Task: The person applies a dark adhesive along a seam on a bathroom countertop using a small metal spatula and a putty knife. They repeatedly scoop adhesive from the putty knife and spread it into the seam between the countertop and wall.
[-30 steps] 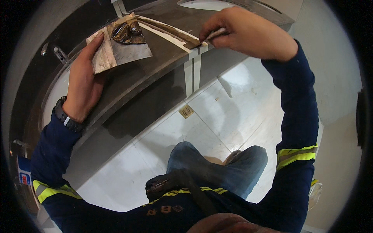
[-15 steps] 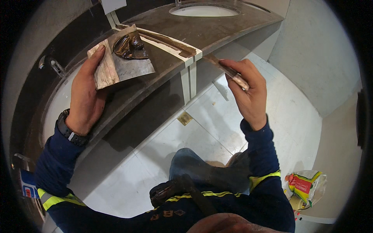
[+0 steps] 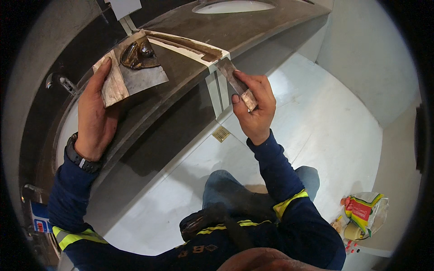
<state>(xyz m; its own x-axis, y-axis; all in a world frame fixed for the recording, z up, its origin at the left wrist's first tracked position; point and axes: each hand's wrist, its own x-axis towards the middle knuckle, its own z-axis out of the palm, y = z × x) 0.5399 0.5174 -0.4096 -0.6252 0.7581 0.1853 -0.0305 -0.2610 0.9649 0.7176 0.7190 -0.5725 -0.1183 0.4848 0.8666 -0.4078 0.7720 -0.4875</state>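
Filler paste [image 3: 131, 61]: glossy dark brown, heaped on wide scraper [image 3: 143, 81], 10 o'clock.
Left hand [image 3: 94, 113]: grip clamped on scraper.
Right hand [image 3: 255, 108]: grip pinching putty knife [image 3: 229, 74], blade toward 11.

Shows small pale print on the red panel [image 3: 360, 211] of a bag [image 3: 375, 197], a logo [image 3: 42, 225] on a blue-and-white package [image 3: 39, 210], and brownish lettering [image 3: 198, 249] beside a diamond emblem [image 3: 211, 247] on the navy shirt [image 3: 151, 261].

A head-worn fisheye looks down — countertop [image 3: 178, 65] close ahead.
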